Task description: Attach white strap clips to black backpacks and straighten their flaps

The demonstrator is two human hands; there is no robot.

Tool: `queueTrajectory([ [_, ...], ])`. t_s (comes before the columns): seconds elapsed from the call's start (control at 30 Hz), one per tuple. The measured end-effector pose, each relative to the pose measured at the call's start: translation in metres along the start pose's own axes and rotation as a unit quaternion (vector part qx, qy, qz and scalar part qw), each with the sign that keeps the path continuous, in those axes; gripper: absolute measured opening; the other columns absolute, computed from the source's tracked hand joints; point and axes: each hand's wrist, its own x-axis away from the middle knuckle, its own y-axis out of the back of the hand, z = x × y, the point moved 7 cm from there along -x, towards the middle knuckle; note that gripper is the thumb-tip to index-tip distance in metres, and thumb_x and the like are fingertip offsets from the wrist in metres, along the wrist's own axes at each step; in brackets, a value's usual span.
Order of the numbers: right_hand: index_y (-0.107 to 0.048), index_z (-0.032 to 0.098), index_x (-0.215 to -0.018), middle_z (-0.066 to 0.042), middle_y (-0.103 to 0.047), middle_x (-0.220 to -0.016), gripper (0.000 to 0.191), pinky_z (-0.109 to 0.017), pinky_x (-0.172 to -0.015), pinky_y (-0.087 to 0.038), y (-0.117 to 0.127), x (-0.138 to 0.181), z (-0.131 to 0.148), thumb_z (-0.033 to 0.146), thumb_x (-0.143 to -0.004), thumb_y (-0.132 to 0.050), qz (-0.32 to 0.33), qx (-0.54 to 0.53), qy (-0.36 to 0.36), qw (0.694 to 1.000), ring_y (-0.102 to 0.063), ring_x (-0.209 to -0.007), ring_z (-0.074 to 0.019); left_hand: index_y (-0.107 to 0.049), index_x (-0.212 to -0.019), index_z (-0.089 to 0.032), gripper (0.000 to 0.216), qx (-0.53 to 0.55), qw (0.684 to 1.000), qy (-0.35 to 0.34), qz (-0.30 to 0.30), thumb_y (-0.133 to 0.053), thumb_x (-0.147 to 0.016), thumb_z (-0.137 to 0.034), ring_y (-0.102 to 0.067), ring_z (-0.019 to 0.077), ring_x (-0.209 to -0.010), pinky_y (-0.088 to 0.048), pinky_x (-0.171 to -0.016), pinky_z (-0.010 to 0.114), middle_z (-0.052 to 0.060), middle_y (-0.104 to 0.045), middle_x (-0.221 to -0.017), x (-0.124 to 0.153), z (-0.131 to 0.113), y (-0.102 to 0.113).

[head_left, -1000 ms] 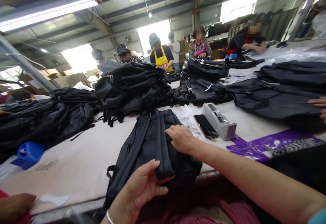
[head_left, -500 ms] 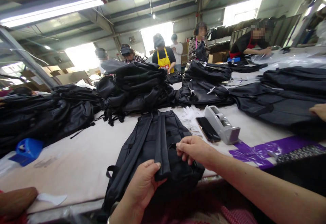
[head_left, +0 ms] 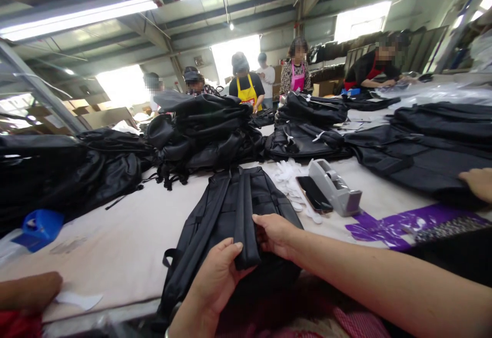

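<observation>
A black backpack (head_left: pixel 215 215) lies in front of me with its straps facing up, its lower end at the table's near edge. My left hand (head_left: pixel 219 271) pinches the folded end of the right-hand shoulder strap (head_left: pixel 245 210), thumb on top and fingers beneath. On the strap's right edge, a little farther up, my right hand (head_left: pixel 274 235) is closed, thumb on top; its other fingers are partly hidden under the strap. The other shoulder strap (head_left: pixel 200 240) runs down the bag's left side, with a small loop near its lower end.
A grey tape dispenser (head_left: pixel 334 187), a phone (head_left: pixel 313 194) and white paper tags (head_left: pixel 290 179) lie to the right. A blue dispenser (head_left: pixel 42 228) stands left. Black bag piles (head_left: pixel 203 128) line the back. Co-workers' hands show at left (head_left: pixel 34 289) and right (head_left: pixel 478 182).
My right hand has come left and onto the strap from just beside it. My left hand keeps its grip. At left, a co-worker's dark bag has shifted, and a far worker's bag has been lowered.
</observation>
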Motion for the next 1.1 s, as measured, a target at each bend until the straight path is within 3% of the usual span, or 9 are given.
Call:
queueTrajectory([
  [0.13,-0.053,0.017,-0.069,0.003,-0.051,-0.050,0.026,-0.021,-0.040,-0.036,0.000,-0.006,0.007,0.026,-0.093,-0.048,-0.038,0.001,0.027,0.999,-0.046,-0.041,-0.0107,-0.065,-0.088,-0.013,0.009,0.017,1.000,0.014,-0.013,-0.067,-0.080,-0.015,-0.063,0.0177,-0.081,-0.059,-0.074,0.041,0.007,-0.070,-0.089,0.006,-0.002,0.003],
  [0.23,-0.053,0.018,-0.068,0.003,-0.050,-0.048,0.020,-0.022,-0.039,-0.037,-0.003,-0.011,0.013,0.023,-0.088,-0.053,-0.062,-0.009,0.052,0.997,-0.046,-0.041,-0.0116,-0.063,-0.097,-0.014,0.016,-0.005,0.999,0.045,0.003,-0.066,-0.082,-0.018,-0.065,0.0202,-0.083,-0.059,-0.066,0.035,0.009,-0.069,-0.094,0.009,0.006,-0.004],
  [0.33,-0.056,0.016,-0.071,0.001,-0.056,-0.052,0.018,-0.023,-0.043,-0.042,-0.008,-0.015,0.016,0.024,-0.087,-0.054,-0.047,-0.030,0.052,0.997,-0.050,-0.045,-0.0127,-0.060,-0.100,-0.012,0.020,-0.038,0.998,0.047,0.000,-0.066,-0.084,-0.021,-0.066,0.0203,-0.083,-0.057,-0.060,0.027,0.011,-0.068,-0.094,0.006,0.013,-0.005],
  [0.47,-0.058,0.015,-0.071,-0.003,-0.060,-0.057,0.033,-0.024,-0.049,-0.048,-0.010,-0.011,0.017,0.035,-0.093,-0.044,-0.006,-0.056,0.048,0.997,-0.056,-0.051,-0.0132,-0.057,-0.103,-0.013,0.027,-0.078,0.995,0.002,-0.054,-0.070,-0.081,-0.021,-0.067,0.0221,-0.086,-0.058,-0.062,0.029,0.011,-0.067,-0.094,0.002,0.015,0.006],
  [0.57,-0.056,0.015,-0.070,-0.001,-0.060,-0.058,0.019,-0.024,-0.050,-0.048,-0.009,-0.008,0.019,0.027,-0.085,-0.058,0.005,-0.022,0.079,0.997,-0.056,-0.051,-0.0128,-0.055,-0.112,-0.014,0.038,-0.081,0.996,0.008,-0.046,-0.072,-0.078,-0.018,-0.067,0.0226,-0.087,-0.059,-0.065,0.032,0.011,-0.067,-0.097,0.001,0.019,0.007],
  [0.67,-0.050,0.017,-0.065,0.004,-0.055,-0.052,0.018,-0.023,-0.047,-0.043,-0.007,-0.008,0.020,0.013,-0.075,-0.064,-0.010,0.009,0.107,0.994,-0.052,-0.046,-0.0116,-0.059,-0.105,-0.013,0.030,-0.086,0.996,0.016,-0.028,-0.071,-0.078,-0.017,-0.066,0.0208,-0.086,-0.059,-0.068,0.035,0.010,-0.068,-0.097,0.000,0.018,0.006],
  [0.8,-0.044,0.019,-0.061,0.006,-0.050,-0.049,0.024,-0.022,-0.044,-0.039,-0.007,-0.008,0.021,0.015,-0.078,-0.060,-0.008,0.009,0.128,0.992,-0.048,-0.043,-0.0100,-0.064,-0.097,-0.013,0.019,-0.038,0.997,0.058,-0.016,-0.067,-0.080,-0.021,-0.066,0.0213,-0.081,-0.059,-0.071,0.039,0.010,-0.070,-0.091,-0.010,0.010,0.004],
  [0.93,-0.043,0.020,-0.059,0.008,-0.043,-0.042,0.026,-0.020,-0.035,-0.029,-0.004,-0.004,0.024,0.015,-0.080,-0.058,-0.021,0.029,0.138,0.990,-0.040,-0.036,-0.0088,-0.067,-0.099,-0.006,0.038,-0.045,0.994,0.098,0.016,-0.059,-0.089,-0.041,-0.066,0.0200,-0.070,-0.057,-0.063,0.032,0.016,-0.071,-0.087,-0.027,0.012,-0.006],
  [1.1,-0.040,0.021,-0.056,0.009,-0.038,-0.038,0.030,-0.020,-0.028,-0.025,0.001,0.004,0.023,0.014,-0.081,-0.056,-0.038,0.052,0.131,0.989,-0.034,-0.029,-0.0093,-0.068,-0.092,-0.003,0.038,-0.067,0.996,0.059,0.010,-0.067,-0.085,-0.041,-0.063,0.0161,-0.059,-0.052,-0.055,0.026,0.017,-0.071,-0.081,-0.038,0.028,-0.011],
])
